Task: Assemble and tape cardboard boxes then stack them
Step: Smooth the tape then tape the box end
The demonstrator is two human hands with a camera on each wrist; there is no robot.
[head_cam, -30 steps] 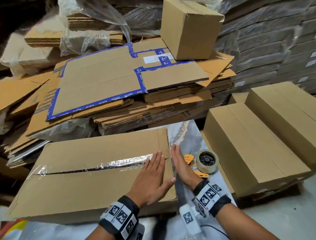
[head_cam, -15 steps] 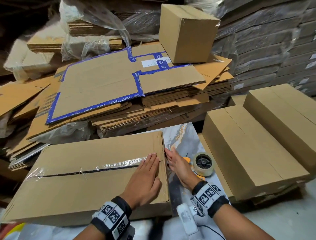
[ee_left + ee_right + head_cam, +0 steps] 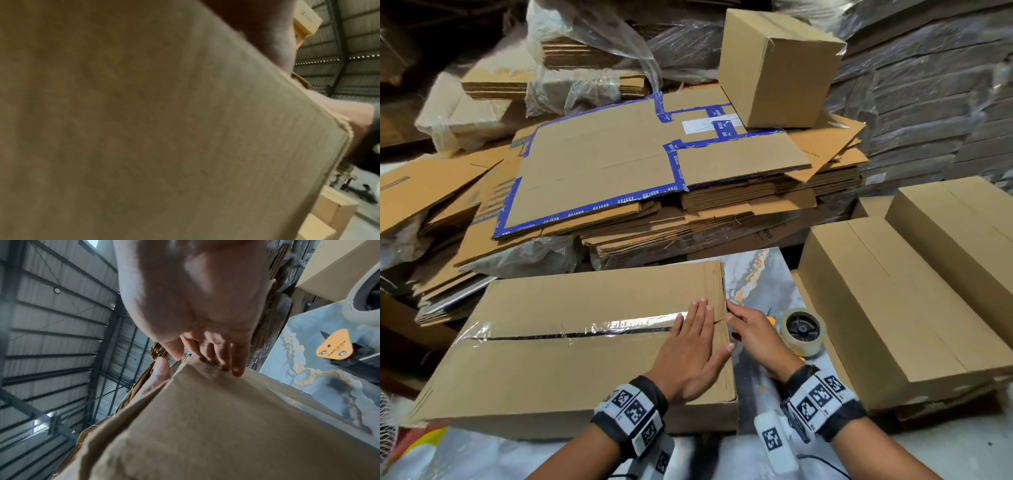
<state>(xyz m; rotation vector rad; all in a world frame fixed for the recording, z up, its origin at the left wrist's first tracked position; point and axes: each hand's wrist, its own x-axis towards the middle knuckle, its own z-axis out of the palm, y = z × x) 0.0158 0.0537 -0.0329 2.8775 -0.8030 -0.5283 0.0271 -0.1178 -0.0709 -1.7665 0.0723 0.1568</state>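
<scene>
A long brown cardboard box (image 3: 571, 346) lies in front of me, its top seam covered by a shiny strip of clear tape (image 3: 599, 327). My left hand (image 3: 693, 346) lies flat with straight fingers on the box top at the tape's right end. My right hand (image 3: 751, 330) presses its straight fingers (image 3: 236, 363) against the box's right end face, at the top edge. The box (image 3: 205, 426) fills the lower right wrist view and the box (image 3: 144, 129) nearly fills the left wrist view. A roll of clear tape (image 3: 803, 330) in an orange dispenser (image 3: 334, 348) lies just right of my right hand.
Two long closed boxes (image 3: 887, 308) lie side by side on the right. Behind the worked box rises a heap of flattened cardboard (image 3: 640, 171) edged with blue tape, with a small assembled box (image 3: 779, 66) on top. Wrapped bundles of flat cartons (image 3: 928, 102) stand at the back right.
Both hands have slid a little away from me along the box's right end, the left over the tape end, the right along the end face. The view has shifted slightly.
</scene>
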